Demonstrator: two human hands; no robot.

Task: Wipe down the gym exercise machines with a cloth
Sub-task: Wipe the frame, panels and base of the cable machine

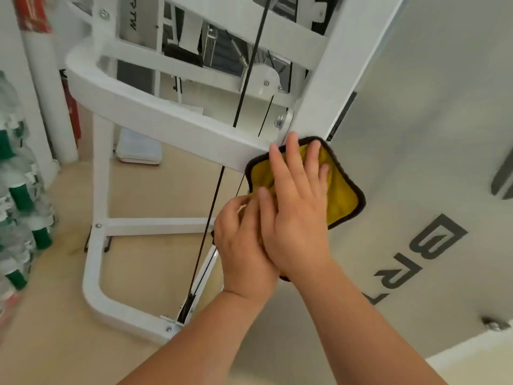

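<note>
A gym: a white steel-framed cable machine (155, 112) stands on pale wood-look flooring (155, 195), its black cables (247, 73) running past a pulley (266, 79) beside a grey shroud panel (416, 134) with large branded lettering (433, 240). More white-framed equipment (180, 54) shows behind it. Water bottles (19, 190) are stacked at left, near a red fire extinguisher (72, 107).

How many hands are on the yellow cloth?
2. The right hand lies flat on the cloth; the left hand beside it grips the cloth's lower edge.
</note>
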